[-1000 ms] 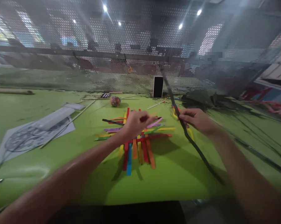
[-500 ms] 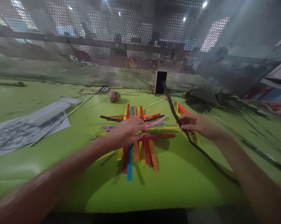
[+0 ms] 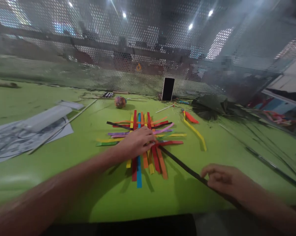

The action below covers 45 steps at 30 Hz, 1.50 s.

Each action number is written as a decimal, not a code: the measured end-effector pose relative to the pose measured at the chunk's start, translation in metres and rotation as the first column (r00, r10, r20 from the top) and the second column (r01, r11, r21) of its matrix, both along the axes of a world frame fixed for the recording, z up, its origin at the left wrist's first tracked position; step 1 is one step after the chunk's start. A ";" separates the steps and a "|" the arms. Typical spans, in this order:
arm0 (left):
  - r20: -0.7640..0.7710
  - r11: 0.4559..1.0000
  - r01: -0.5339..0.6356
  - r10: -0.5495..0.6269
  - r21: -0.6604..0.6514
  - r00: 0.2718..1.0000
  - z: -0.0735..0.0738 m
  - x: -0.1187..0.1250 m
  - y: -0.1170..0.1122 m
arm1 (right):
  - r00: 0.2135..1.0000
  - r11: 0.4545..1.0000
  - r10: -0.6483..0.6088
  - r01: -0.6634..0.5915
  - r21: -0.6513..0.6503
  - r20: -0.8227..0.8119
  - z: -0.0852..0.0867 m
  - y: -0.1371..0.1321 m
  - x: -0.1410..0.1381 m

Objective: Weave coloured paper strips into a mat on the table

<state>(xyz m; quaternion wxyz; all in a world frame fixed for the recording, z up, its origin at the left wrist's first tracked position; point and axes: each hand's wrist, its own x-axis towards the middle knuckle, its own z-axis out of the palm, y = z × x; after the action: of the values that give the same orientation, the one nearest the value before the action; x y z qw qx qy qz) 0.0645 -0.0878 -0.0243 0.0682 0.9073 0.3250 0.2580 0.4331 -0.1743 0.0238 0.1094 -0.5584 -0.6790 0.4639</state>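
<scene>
Left hand lies flat w/ fingers spread on the woven mat of coloured paper strips mid-table, prob. pinning the weave so it doesn't shift. Right hand, near right, has fingers pinched together on a long black strip; its far end sits at the mat's right edge, low to the green table, as if lined up w/ the weave. Loose yellow strip & orange one lie far right; phone is propped upright at the mesh screen.
</scene>
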 end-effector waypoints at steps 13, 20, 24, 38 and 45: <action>-0.093 0.999 0.037 -0.039 -0.022 0.995 -0.002 0.003 -0.002 | 0.961 0.990 -0.136 0.141 0.004 -0.242 0.018 -0.030 0.017; -0.099 0.999 0.011 -0.015 -0.040 0.995 0.005 0.005 -0.003 | 0.751 0.960 -0.115 0.253 0.122 -0.650 0.026 0.001 -0.010; -0.040 1.000 0.015 -0.014 0.019 0.999 0.001 0.007 -0.004 | 0.689 0.927 0.059 0.230 0.295 -0.722 0.031 0.036 -0.025; -0.065 0.994 0.087 -0.091 -0.062 0.994 0.001 0.005 -0.010 | 0.727 0.883 0.112 0.240 0.403 -0.678 0.037 0.097 -0.065; -0.087 0.996 0.059 -0.065 -0.065 0.994 0.001 0.006 -0.011 | 0.864 0.744 0.191 0.182 0.643 -0.466 0.033 0.083 -0.049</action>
<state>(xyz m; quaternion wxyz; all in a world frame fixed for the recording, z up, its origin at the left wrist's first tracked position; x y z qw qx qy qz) 0.0703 -0.0989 -0.0235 0.0897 0.9250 0.3072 0.2047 0.3844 -0.0915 0.0569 0.4738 -0.3386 -0.7476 0.3193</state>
